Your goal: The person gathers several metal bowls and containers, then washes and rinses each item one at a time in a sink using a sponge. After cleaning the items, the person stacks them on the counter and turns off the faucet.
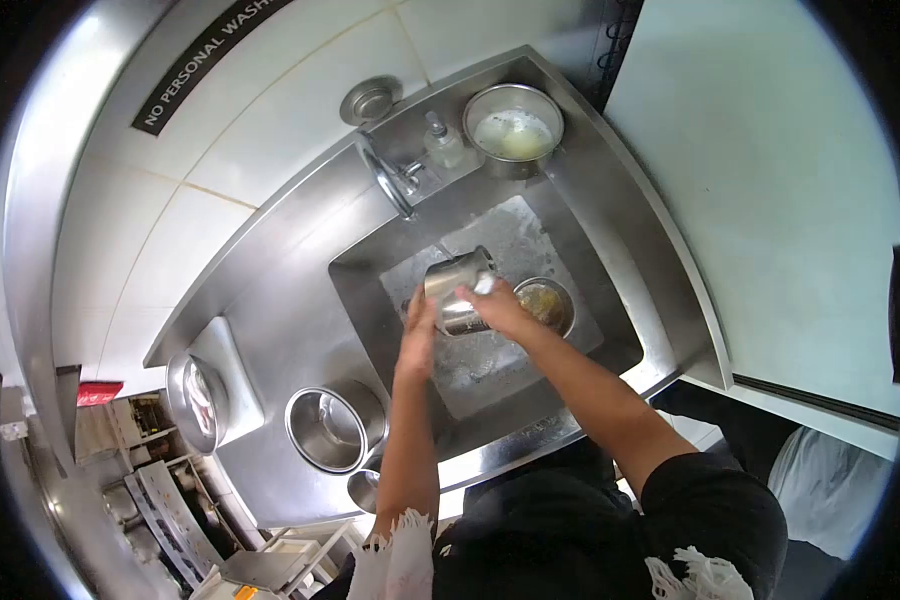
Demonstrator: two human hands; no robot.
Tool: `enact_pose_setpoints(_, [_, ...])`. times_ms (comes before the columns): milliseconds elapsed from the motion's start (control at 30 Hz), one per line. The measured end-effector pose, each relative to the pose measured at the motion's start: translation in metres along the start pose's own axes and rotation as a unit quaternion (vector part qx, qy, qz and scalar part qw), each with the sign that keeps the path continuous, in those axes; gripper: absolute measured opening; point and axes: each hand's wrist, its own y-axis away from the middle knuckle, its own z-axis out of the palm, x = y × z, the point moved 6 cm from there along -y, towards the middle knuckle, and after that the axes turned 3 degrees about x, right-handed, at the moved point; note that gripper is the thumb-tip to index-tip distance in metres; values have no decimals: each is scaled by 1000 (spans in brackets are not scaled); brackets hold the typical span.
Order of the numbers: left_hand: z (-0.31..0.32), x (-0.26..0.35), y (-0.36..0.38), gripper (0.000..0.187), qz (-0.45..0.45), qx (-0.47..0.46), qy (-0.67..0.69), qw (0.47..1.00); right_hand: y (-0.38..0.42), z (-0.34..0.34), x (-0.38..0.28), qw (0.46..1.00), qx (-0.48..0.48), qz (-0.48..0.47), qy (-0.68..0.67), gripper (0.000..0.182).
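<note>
A cylindrical stainless steel container (450,284) is tipped on its side above the sink floor. My left hand (417,335) supports its left end, fingers lying along the steel and smeared a little by motion. From the other side my right hand (501,309) grips it near the rim, thumb across the outer wall. Something small and white, like suds, shows between that thumb and the fingers; I cannot tell what it is. Just right of the right hand, a steel bowl (568,312) holding a yellowish scrubber-like mass sits in the sink.
The sink basin (595,255) has a faucet (382,180) over its back edge. Behind it stand a soap bottle (443,146) and a steel pot (517,168) of foamy liquid. Left on the counter are a deep pot (326,430), a smaller cup (364,490) and a steel bowl (195,402).
</note>
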Motion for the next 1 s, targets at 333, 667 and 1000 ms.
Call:
enact_pose_setpoints(333, [-29, -7, -27, 125, -207, -54, -111, 971, 79, 37, 41, 595, -325, -477, 559, 33])
enact_pose_setpoints(667, [-16, -73, -12, 120, -126, 82, 112, 982, 66, 51, 20, 796, -198, -241, 518, 31])
enact_pose_setpoints(1000, [6, -37, -41, 108, -125, 108, 135, 977, 0, 40, -38, 696, -200, -339, 601, 29])
